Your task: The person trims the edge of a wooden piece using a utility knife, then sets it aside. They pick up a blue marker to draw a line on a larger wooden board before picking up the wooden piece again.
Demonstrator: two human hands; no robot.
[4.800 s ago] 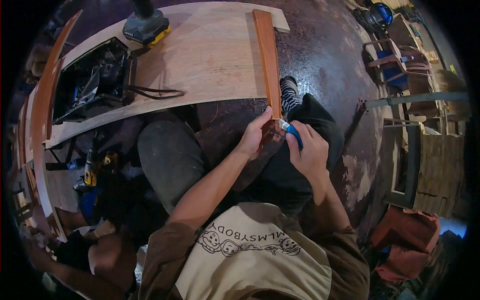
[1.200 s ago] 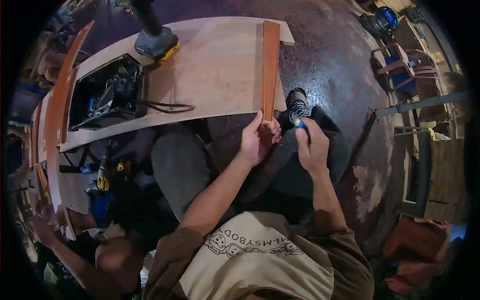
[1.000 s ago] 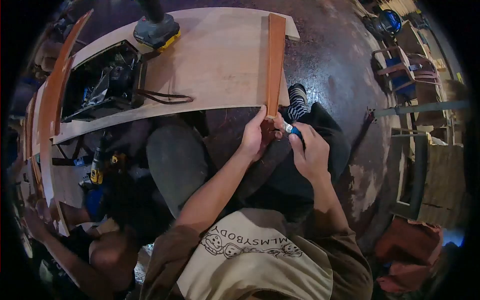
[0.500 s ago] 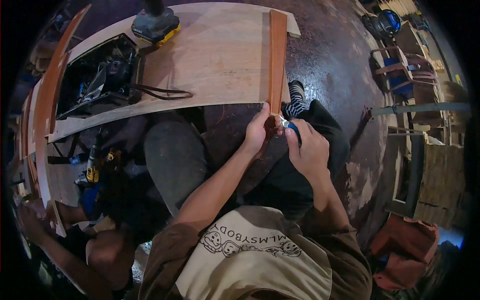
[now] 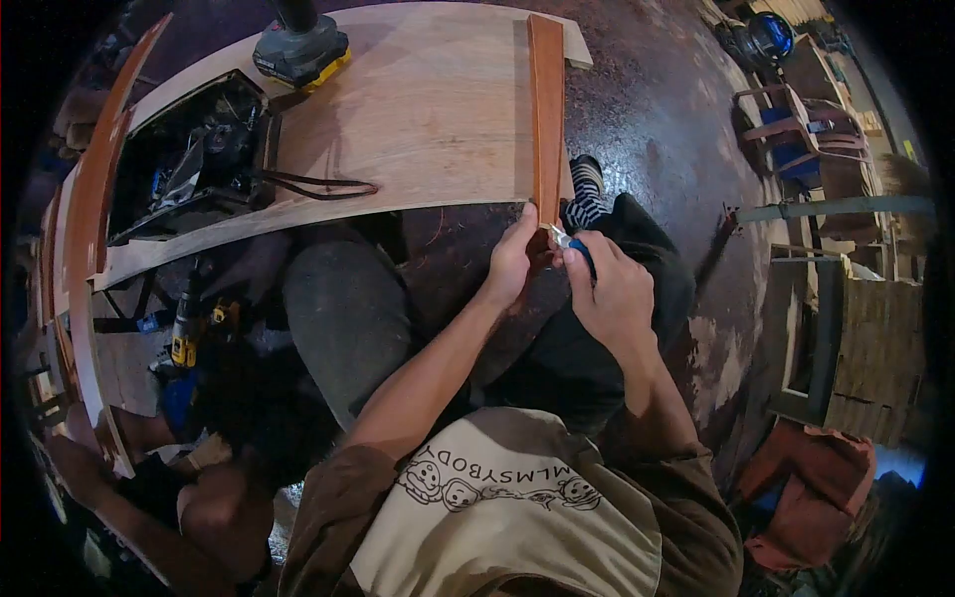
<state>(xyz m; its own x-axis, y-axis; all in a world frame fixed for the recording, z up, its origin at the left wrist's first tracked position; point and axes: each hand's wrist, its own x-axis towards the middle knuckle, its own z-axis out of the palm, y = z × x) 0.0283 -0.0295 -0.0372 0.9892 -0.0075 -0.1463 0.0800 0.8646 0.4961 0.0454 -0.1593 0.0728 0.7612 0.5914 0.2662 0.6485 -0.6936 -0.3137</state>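
Note:
A long reddish-brown wooden slat [image 5: 547, 109] lies across a pale plywood panel [image 5: 428, 99], its near end jutting past the panel's edge. My left hand [image 5: 511, 261] is closed around that near end, thumb along its side. In my right hand [image 5: 613, 284] is a blue-handled tool [image 5: 577, 251] that looks like a utility knife. Its silver tip meets the slat's end close to my left fingers; the exact contact is too small to make out.
On the panel stand a black open tool box [image 5: 189, 164] with a dangling strap and a cordless power tool [image 5: 300, 55]. A yellow-black drill [image 5: 185, 333] sits lower left, near another person's arm [image 5: 109, 497]. Wooden frames [image 5: 811, 328] and red cloth [image 5: 811, 493] are at right.
The view has shifted slightly. Both hands keep their hold at the slat's end, and the tool's silver tip has turned a little.

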